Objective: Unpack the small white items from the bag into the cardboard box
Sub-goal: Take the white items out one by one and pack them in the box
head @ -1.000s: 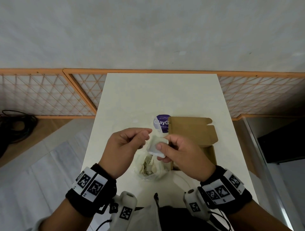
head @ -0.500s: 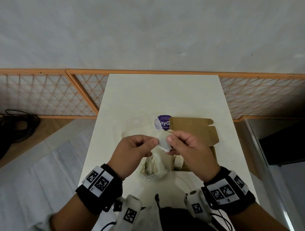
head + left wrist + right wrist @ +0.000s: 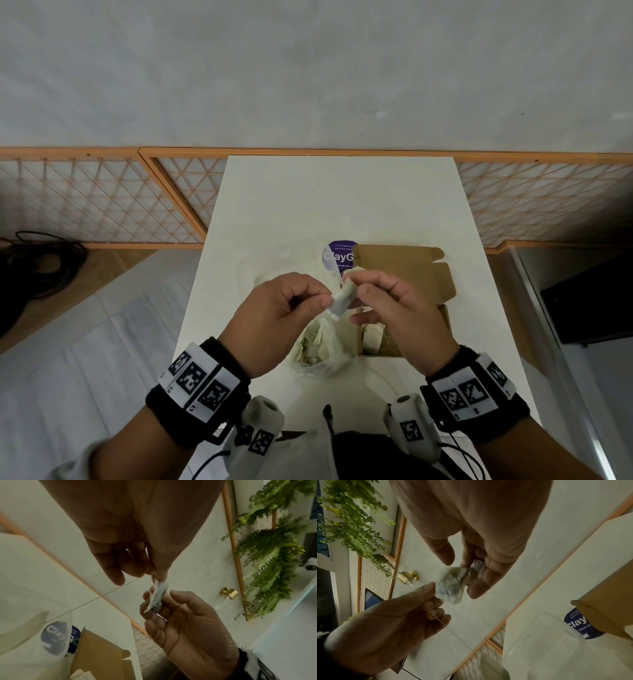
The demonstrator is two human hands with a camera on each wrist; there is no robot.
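The white table (image 3: 342,205) carries everything, and the cardboard box (image 3: 404,270) is taken as the landmark. The box lies open with its lid folded back; at least one small white item (image 3: 371,337) is seen already inside its near end. Just to the left of the box the clear plastic bag (image 3: 317,347) sits slumped, with more pale items inside. A purple round label (image 3: 337,255) shows at the far left corner of the box lid. Above the bag and at the left edge of the box, one small white sachet (image 3: 342,301) is held in the air between both hands. The left hand (image 3: 274,318) is curled, its thumb and forefinger pinching the sachet's left edge; a thin thread (image 3: 453,632) runs from it in the wrist views. The right hand (image 3: 397,315) pinches the other side, thumb on top and fingers beneath. Compared with a second ago, the sachet has been lifted higher and turned edge-on, and the hands have drawn closer to the box. By this reading the item is out of the bag but not yet released; lowering it into the box appears to be what remains.
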